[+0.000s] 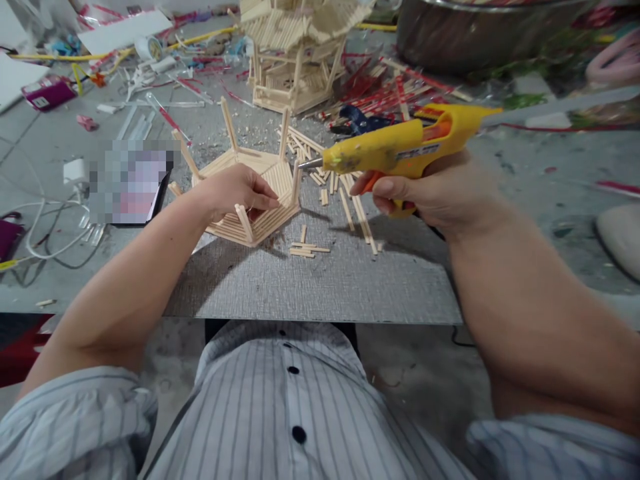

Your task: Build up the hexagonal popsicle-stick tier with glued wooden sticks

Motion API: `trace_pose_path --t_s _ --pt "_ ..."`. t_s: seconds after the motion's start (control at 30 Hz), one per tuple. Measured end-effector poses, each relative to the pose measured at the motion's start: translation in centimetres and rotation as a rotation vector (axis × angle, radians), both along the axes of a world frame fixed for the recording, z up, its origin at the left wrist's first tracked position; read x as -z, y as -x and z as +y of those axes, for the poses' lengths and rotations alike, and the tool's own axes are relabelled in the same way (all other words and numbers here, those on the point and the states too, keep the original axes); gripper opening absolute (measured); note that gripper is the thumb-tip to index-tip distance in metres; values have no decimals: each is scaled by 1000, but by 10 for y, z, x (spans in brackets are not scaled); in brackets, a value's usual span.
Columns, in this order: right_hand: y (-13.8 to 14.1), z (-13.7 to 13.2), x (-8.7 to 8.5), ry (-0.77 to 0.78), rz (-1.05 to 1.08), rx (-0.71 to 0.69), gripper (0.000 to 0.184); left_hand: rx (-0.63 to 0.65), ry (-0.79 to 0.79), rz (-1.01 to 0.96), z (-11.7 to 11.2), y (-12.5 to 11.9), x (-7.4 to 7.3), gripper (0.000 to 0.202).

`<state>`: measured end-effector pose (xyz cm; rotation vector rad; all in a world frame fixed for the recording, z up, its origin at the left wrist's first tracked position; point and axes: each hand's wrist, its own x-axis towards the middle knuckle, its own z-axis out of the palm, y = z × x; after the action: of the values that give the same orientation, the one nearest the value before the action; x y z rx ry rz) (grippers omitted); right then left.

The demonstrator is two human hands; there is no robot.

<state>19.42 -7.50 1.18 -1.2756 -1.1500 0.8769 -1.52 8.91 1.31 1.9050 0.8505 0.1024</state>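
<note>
My right hand (445, 197) is wrapped round a yellow hot glue gun (395, 147), index finger by its orange trigger. A grey glue stick (565, 107) pokes out of the back of the gun. Its metal nozzle touches or nearly touches the top of a short upright post (297, 183) on a six-sided wooden stick platform (265, 160). Over that platform my left hand (237, 190) is closed in a pinch, fingertips low at the inner right side. Whatever the fingers pinch is too small to make out. Several other posts stand at the platform's corners.
Loose short sticks (307, 250) lie right of the platform. Behind it stands a stick-built pavilion (297, 60), with dark blue-handled pliers (363, 120) nearby. A phone (145, 190) and white cables lie left. A big metal pot (480, 33) is at the back right.
</note>
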Motion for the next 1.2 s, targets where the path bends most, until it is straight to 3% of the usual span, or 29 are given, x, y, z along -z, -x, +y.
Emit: trace_pose_path --t_s 0.23,0.4,0.57,0.7,1.2 --pt "1 -1 -3 29 52 4 39 81 -36 69 -1 1 -6 13" --pt "0 -1 4 -8 108 -74 34 140 -101 200 -2 4 -13 22" --pt "2 0 12 24 215 -126 37 164 -125 250 2 4 -10 28" --pt "2 2 16 50 174 -164 36 173 -145 232 3 4 -7 32" --pt "1 3 14 11 227 -137 36 207 -98 232 3 2 -9 26"
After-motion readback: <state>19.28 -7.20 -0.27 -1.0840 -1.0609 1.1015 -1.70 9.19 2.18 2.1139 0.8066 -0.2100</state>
